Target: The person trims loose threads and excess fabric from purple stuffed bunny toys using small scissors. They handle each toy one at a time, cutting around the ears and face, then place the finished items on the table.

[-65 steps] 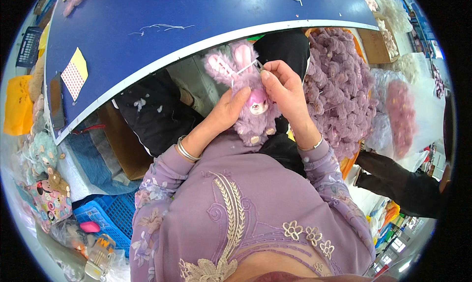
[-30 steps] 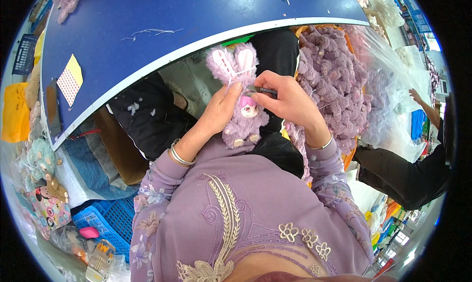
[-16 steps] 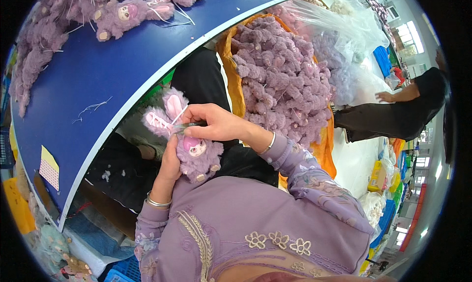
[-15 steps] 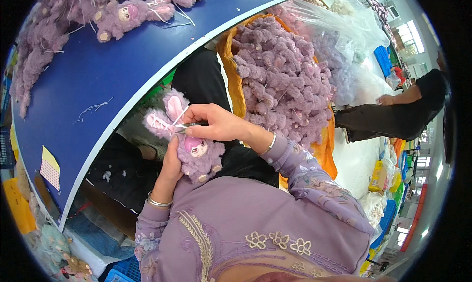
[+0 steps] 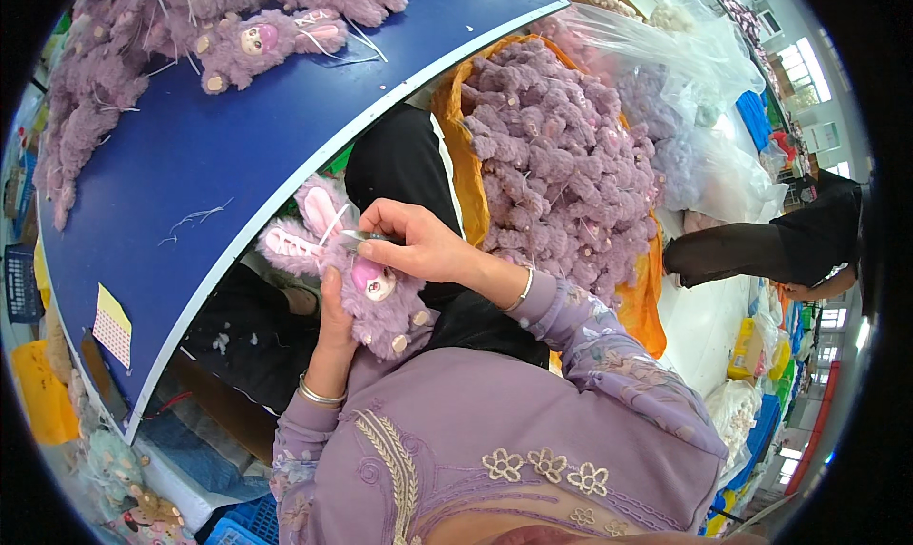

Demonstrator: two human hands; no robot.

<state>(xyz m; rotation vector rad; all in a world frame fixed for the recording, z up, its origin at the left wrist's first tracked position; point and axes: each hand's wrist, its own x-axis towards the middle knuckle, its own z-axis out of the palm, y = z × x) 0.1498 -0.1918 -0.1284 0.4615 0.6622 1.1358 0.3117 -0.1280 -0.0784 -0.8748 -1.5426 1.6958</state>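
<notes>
holding plush [image 5: 384, 319], left hand [image 5: 335, 319] upright, right hand [image 5: 411, 244] curled

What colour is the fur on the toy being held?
The toy has light purple fur, clearest in the head view.

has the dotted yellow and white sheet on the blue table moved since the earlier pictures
No, the dotted sheet keeps its place near the corner of the blue table; the camera view has shifted.
</notes>
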